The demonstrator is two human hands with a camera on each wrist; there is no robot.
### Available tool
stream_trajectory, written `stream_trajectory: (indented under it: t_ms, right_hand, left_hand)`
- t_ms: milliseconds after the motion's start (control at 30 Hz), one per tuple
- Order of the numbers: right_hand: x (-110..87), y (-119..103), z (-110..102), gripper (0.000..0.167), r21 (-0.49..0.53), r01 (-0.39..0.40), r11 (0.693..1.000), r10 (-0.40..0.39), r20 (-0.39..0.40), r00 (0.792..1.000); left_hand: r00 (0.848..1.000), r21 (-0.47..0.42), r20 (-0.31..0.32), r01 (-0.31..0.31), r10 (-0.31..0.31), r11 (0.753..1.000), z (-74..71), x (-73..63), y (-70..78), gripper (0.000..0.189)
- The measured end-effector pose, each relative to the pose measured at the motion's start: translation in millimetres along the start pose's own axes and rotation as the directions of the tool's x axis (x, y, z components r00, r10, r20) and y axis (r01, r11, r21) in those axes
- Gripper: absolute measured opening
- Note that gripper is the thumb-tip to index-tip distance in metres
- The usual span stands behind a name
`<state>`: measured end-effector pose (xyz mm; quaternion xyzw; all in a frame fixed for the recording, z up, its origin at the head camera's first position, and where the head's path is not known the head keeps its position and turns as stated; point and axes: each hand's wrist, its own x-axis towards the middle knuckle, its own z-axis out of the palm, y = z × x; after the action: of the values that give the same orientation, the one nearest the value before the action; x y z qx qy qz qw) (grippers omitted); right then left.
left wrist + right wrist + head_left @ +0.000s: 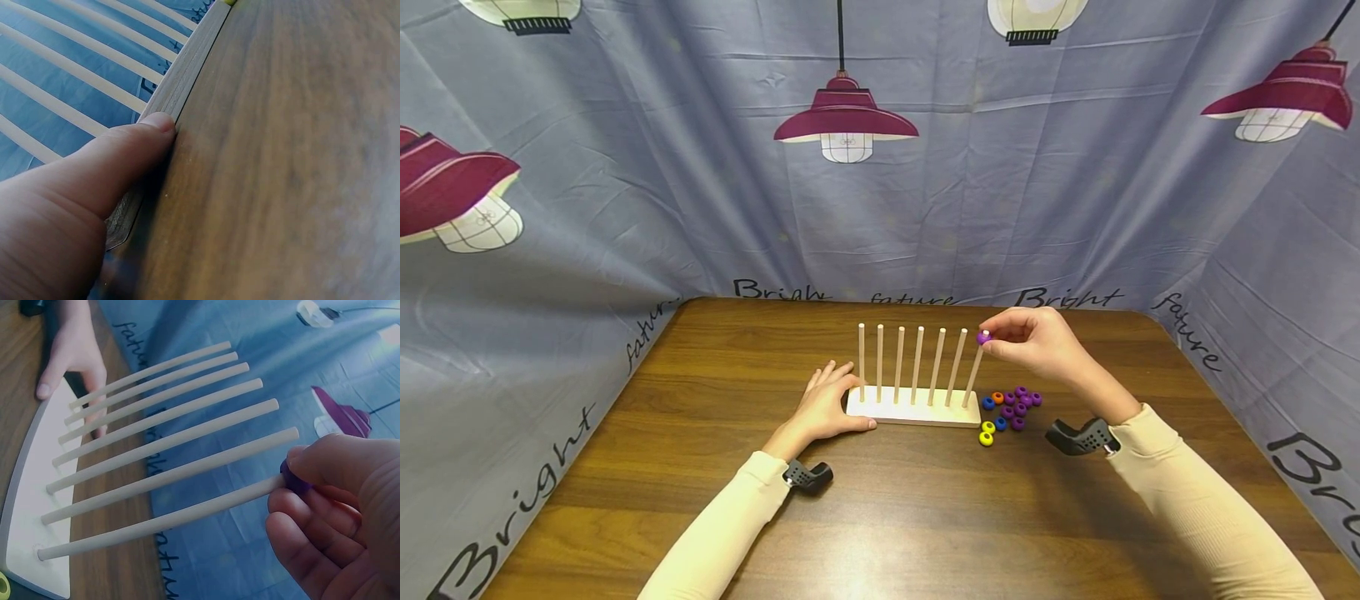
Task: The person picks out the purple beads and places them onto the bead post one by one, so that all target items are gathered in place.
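Note:
A pale wooden peg rack stands on the table, with several upright pegs in a row on its flat base. My left hand holds the base's left end, thumb against the front edge and index finger behind. Thumb and fingertips of my right hand pinch a purple bead at the top of the rightmost peg. The peg's tip shows through the bead in the head view. The other pegs are bare.
Right of the rack lie loose beads: several purple beads, blue beads, an orange bead and two yellow beads. The brown wooden table ends at a grey-blue printed curtain behind and at both sides.

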<state>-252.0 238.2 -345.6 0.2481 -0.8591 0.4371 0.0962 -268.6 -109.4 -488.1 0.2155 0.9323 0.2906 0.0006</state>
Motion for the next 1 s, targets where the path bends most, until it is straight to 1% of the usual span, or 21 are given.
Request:
stream_trajectory:
  t_ms: [100,433,633,867,1000]
  right_hand:
    - [0.1,0.0,0.0,0.017,0.006,-0.008,1.0,0.008,-0.001,1.0]
    - [-2.3,3.5,-0.3,0.018,-0.029,-0.034,0.999,0.034,-0.002,0.999]
    - [-3.9,6.7,-2.4,0.018,-0.024,-0.036,0.999,0.036,-0.011,0.999]
    - [-6.1,4.9,-2.1,0.02,-0.002,-0.043,0.999,0.043,-0.01,0.999]
    - [-7.9,5.6,-2.0,0.02,-0.008,-0.05,0.999,0.05,-0.007,0.999]
  left_hand:
    - [1.0,0.0,-0.001,-0.001,0.001,1.0,0.1,0.1,0.0,0.065]
    - [1.0,0.013,-0.004,-0.005,0.005,1.0,0.4,0.7,-0.3,0.065]
    - [1.0,0.012,0.002,-0.002,0.002,1.0,-0.1,0.8,0.0,0.067]
    - [1.0,0.003,0.004,-0.002,0.002,1.0,-0.9,0.1,0.4,0.068]
    - [1.0,0.003,0.006,0.0,0.0,1.0,-1.0,0.2,0.4,0.068]
